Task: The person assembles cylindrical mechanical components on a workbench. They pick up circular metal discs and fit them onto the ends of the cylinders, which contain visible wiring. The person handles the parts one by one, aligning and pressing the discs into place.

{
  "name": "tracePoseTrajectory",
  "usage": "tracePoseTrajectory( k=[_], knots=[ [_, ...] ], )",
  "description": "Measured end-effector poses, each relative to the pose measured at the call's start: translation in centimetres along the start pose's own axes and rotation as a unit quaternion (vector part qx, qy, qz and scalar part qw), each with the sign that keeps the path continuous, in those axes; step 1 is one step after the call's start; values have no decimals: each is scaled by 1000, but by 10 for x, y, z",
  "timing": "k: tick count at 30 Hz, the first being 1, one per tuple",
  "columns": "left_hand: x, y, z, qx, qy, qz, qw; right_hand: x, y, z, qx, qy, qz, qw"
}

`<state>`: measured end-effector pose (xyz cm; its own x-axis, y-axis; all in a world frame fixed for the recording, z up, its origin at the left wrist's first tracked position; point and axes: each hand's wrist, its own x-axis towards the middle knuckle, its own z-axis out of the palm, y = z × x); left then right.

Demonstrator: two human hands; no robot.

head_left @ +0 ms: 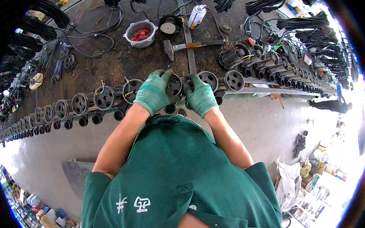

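Note:
Both my hands wear green gloves and meet at the table's near edge. My left hand (154, 93) curls around the left side of a round black motor housing end with holes in its face (174, 86). My right hand (200, 96) has its dark fingertips pressed in at the right side of that same part; what lies under them is hidden. Just beyond my right hand is another black housing (208, 79), and one with a wire (132, 90) stands left of my left hand.
Rows of similar housings (80, 104) run along the edge on both sides. Farther back on the dark table (112, 63) lie a hammer (193, 45), a metal pot with red pieces (140, 33), a spray can (197, 16) and black cable bundles (306, 22).

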<state>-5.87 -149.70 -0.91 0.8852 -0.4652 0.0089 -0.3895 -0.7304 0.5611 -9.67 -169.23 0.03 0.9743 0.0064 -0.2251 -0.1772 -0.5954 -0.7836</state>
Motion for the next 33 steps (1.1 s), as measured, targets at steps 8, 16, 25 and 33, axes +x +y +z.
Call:
tracePoseTrajectory(
  k=[8, 16, 25, 33],
  knots=[
    [0, 6, 4, 21, 14, 16, 1000, 12, 12, 22, -70, 1, 25, 997],
    [12, -55, -20, 73, 8, 86, 994, 16, 33, 32, -11, -1, 53, 999],
    [36, -40, -15, 105, -132, 102, 980, 11, 33, 28, 133, -17, 111, 985],
    [40, -50, -10, 93, -119, 117, 982, 15, 52, 41, 161, -8, 84, 983]
  ],
)
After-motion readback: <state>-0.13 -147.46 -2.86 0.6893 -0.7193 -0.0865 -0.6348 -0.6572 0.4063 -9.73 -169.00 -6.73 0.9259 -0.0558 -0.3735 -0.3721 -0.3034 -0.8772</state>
